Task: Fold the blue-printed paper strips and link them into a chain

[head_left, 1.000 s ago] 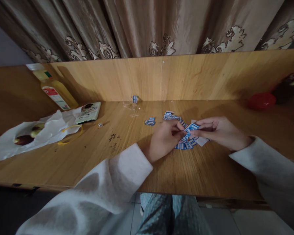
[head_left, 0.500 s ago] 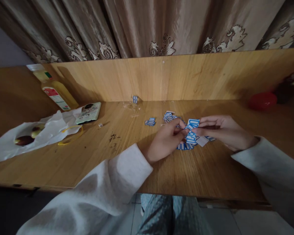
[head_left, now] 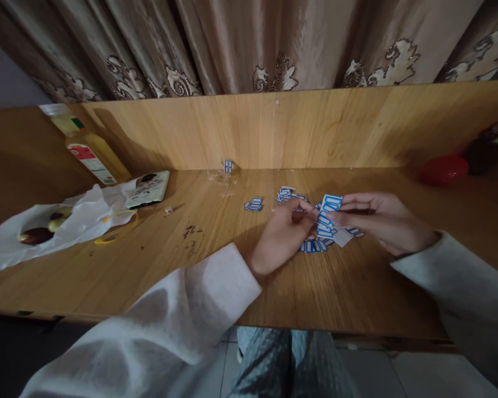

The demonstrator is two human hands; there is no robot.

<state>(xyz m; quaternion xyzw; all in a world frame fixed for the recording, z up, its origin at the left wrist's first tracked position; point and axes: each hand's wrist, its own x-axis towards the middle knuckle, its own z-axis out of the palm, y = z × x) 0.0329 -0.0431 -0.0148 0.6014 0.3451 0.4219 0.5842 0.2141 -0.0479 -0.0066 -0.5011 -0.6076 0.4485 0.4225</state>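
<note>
The scene is dim and warm-toned, with soft light falling from above and in front onto the pale wooden table [head_left: 216, 276]. Faint shadows trail from the tall yellow bottle [head_left: 89, 152] across the back panel. Corners darken and bend with wide-angle distortion; the near white sleeves look soft and slightly blurred.

Blue-and-white cards [head_left: 327, 217], white sleeves [head_left: 216, 287], red lid [head_left: 445, 168]

Wooden desk [head_left: 216, 265] carries blue-white cards [head_left: 313, 246], a bottle [head_left: 92, 157], perhaps fruit on plastic [head_left: 33, 235]
</note>
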